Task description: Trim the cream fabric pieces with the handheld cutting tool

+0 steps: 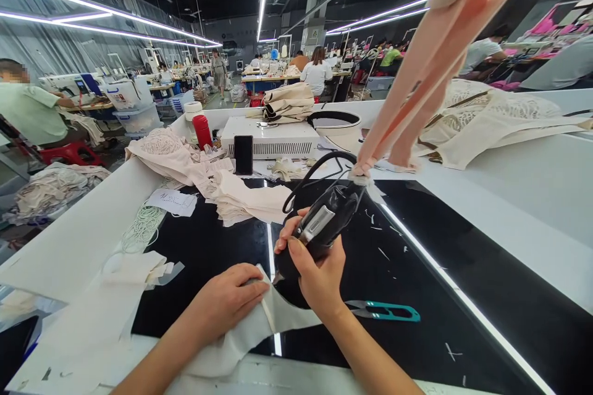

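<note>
My right hand (319, 278) is wrapped around a black electric hand cutter (319, 222) with a silver plate on its body. Its pointed tip sits close to the edge of a pale fabric piece (291, 311). My left hand (231, 299) is closed over that fabric, fingers together near its raised corner; the thumb is hidden. A pink fabric strip (403, 80), knotted at the cutter's back end, runs upward out of view. Beside my right wrist lie teal thread snips (386, 310) on the black work surface (380, 358).
Stacked cream fabric pieces (250, 194) lie ahead, near a phone (243, 155), a red bottle (201, 131) and a white box (269, 136). A black cable (301, 185) loops behind the cutter. Bra pieces (491, 117) lie at right. White walls (92, 228) edge the table; people sit beyond.
</note>
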Demonstrator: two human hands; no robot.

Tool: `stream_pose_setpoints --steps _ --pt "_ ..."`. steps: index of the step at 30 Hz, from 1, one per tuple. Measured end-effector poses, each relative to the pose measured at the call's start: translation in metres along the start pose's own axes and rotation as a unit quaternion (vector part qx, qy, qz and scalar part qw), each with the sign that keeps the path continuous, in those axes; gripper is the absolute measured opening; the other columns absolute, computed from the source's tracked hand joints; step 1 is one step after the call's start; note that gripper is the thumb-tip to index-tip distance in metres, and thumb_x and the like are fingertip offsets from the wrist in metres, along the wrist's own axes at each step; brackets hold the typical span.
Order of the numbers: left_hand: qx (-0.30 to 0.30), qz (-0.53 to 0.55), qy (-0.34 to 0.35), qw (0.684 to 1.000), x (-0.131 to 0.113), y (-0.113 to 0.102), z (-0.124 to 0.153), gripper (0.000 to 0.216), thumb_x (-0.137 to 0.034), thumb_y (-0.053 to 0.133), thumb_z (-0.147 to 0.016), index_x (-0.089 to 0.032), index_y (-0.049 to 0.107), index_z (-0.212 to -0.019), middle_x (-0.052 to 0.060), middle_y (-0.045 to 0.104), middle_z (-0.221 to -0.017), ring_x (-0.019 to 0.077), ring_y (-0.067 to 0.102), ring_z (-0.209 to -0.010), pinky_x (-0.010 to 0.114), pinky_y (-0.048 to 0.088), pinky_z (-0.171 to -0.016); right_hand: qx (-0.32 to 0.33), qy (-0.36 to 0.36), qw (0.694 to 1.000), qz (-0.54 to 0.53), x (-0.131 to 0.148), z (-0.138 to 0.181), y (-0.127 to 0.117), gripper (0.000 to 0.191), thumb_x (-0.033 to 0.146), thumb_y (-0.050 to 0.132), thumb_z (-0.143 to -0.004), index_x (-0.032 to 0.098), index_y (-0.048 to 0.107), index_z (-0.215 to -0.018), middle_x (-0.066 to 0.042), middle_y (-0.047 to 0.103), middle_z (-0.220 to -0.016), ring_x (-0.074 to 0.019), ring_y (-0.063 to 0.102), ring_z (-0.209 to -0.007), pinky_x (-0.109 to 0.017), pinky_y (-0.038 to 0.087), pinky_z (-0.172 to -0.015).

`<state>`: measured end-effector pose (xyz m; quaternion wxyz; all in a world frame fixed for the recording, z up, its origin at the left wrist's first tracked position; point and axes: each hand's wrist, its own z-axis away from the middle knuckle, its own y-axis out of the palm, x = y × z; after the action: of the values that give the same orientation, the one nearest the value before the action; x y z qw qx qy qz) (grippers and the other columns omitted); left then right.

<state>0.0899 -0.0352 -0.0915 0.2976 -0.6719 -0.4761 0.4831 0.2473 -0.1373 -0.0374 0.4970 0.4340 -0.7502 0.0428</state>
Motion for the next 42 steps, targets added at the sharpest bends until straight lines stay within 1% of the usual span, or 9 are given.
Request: stream_pose_setpoints --steps 5,12,23,26,28,31,34,37,42 --pt "-0.011 -0.013 0.017 1.0 0.002 0.0 0.001 0.026 -0.025 0.047 -0.11 -0.023 0.069 -0.123 0.009 0.067 -0.124 0.0208 0.068 -0.112 0.032 0.059 -0.097 0.002 -0.002 1.0 -0.013 0.003 0.002 -0.004 0.029 0.028 0.078 -0.086 0.027 0.059 -0.109 0.005 0.067 -0.08 -0.0114 0.062 -0.058 -0.027 0.057 -0.057" --pt "-0.023 -0.019 0.028 0.999 0.003 -0.001 0.001 0.029 -0.029 0.043 -0.111 -0.023 0.07 -0.121 0.009 0.068 -0.122 0.0194 0.068 -0.111 0.03 0.059 -0.097 0.0 0.008 1.0 -0.007 0.003 0.005 -0.002 0.029 0.032 0.078 -0.085 0.026 0.058 -0.104 0.004 0.066 -0.079 -0.0123 0.062 -0.058 -0.028 0.056 -0.055" --pt "-0.005 -0.015 0.025 1.0 0.007 -0.004 0.001 0.025 -0.026 0.047 -0.11 -0.023 0.069 -0.123 0.009 0.067 -0.124 0.0199 0.068 -0.114 0.031 0.06 -0.098 0.003 0.007 1.0 0.003 0.009 0.006 -0.004 0.023 0.029 0.076 -0.087 0.027 0.06 -0.102 0.005 0.066 -0.08 -0.0112 0.062 -0.059 -0.027 0.057 -0.058" --pt "0.01 -0.038 0.049 0.998 0.003 -0.009 -0.001 0.024 -0.025 0.047 -0.11 -0.022 0.065 -0.125 0.008 0.066 -0.125 0.0208 0.066 -0.118 0.039 0.055 -0.108 -0.007 0.0 1.0 0.0 0.02 0.005 -0.013 0.027 0.031 0.079 -0.085 0.027 0.061 -0.105 0.005 0.067 -0.079 -0.0116 0.063 -0.059 -0.026 0.057 -0.057" --pt "-0.002 -0.061 0.064 0.996 -0.004 -0.01 -0.003 0.023 -0.023 0.045 -0.11 -0.019 0.064 -0.123 0.01 0.066 -0.124 0.0227 0.064 -0.119 0.044 0.053 -0.112 -0.018 0.001 1.0 0.007 0.028 0.007 -0.02 0.029 0.032 0.081 -0.084 0.028 0.062 -0.106 0.005 0.067 -0.077 -0.0121 0.063 -0.058 -0.026 0.057 -0.056" --pt "-0.029 -0.057 0.06 0.996 -0.02 -0.007 -0.009 0.022 -0.021 0.043 -0.11 -0.016 0.063 -0.119 0.011 0.067 -0.119 0.0229 0.066 -0.111 0.04 0.059 -0.101 -0.029 0.004 0.999 0.02 0.037 0.013 -0.032 0.031 0.032 0.081 -0.084 0.028 0.063 -0.108 0.004 0.068 -0.077 -0.0127 0.064 -0.058 -0.026 0.058 -0.055" --pt "-0.024 -0.035 0.036 0.998 -0.035 0.002 -0.014 0.019 -0.016 0.045 -0.108 -0.015 0.063 -0.116 0.01 0.068 -0.11 0.0212 0.068 -0.099 0.035 0.061 -0.089 -0.032 0.003 0.999 0.033 0.039 0.018 -0.04 0.031 0.03 0.081 -0.084 0.028 0.063 -0.109 0.004 0.068 -0.078 -0.0128 0.065 -0.058 -0.027 0.059 -0.056" --pt "-0.017 -0.029 0.013 0.999 -0.044 0.011 -0.016 0.018 -0.013 0.048 -0.106 -0.015 0.063 -0.115 0.009 0.068 -0.106 0.0216 0.067 -0.096 0.035 0.061 -0.086 -0.034 0.002 0.999 0.038 0.038 0.021 -0.044 0.03 0.028 0.081 -0.084 0.028 0.064 -0.109 0.004 0.068 -0.078 -0.0127 0.065 -0.058 -0.026 0.059 -0.056" --pt "-0.026 -0.021 0.001 0.999 -0.044 0.019 -0.01 0.02 -0.014 0.046 -0.107 -0.016 0.064 -0.114 0.008 0.068 -0.102 0.022 0.066 -0.093 0.035 0.061 -0.084 -0.028 -0.002 0.998 0.048 0.036 0.022 -0.048 0.032 0.027 0.08 -0.085 0.029 0.063 -0.111 0.003 0.069 -0.079 -0.0133 0.065 -0.061 -0.027 0.059 -0.059"
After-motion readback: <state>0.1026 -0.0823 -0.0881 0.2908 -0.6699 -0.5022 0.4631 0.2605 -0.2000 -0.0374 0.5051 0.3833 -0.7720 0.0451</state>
